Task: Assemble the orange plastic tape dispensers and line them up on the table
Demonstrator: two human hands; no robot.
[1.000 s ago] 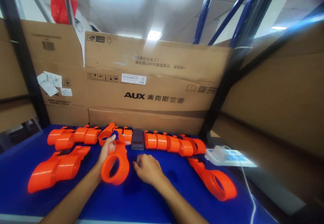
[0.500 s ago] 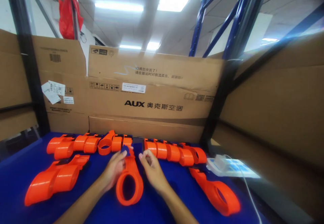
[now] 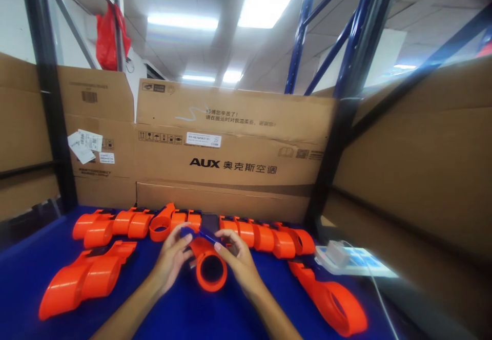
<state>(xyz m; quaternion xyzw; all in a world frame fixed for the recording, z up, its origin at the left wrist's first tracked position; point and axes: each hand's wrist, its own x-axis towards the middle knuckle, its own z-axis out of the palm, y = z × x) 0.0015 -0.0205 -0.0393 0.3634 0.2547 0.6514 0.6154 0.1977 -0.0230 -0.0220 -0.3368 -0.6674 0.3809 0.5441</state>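
In front of me I hold an orange tape dispenser with a round ring, its ring end hanging toward me. The thumb and fingers of my left hand close on its upper end, by a dark blue part. My right hand pinches a dark blue flat strip beside the dispenser's top. Whether the strip is fixed to the dispenser I cannot tell. Fingers partly hide the handle.
Several orange tape dispensers line the back of the blue table. More lie at left and right. Behind stands a cardboard wall; a white power strip with a cable is at right. A dark block sits mid-row.
The held dispenser has turned, its ring swinging up and right. My right hand has come in closer, and a blue strip now shows between the hands. The view has tilted slightly up.
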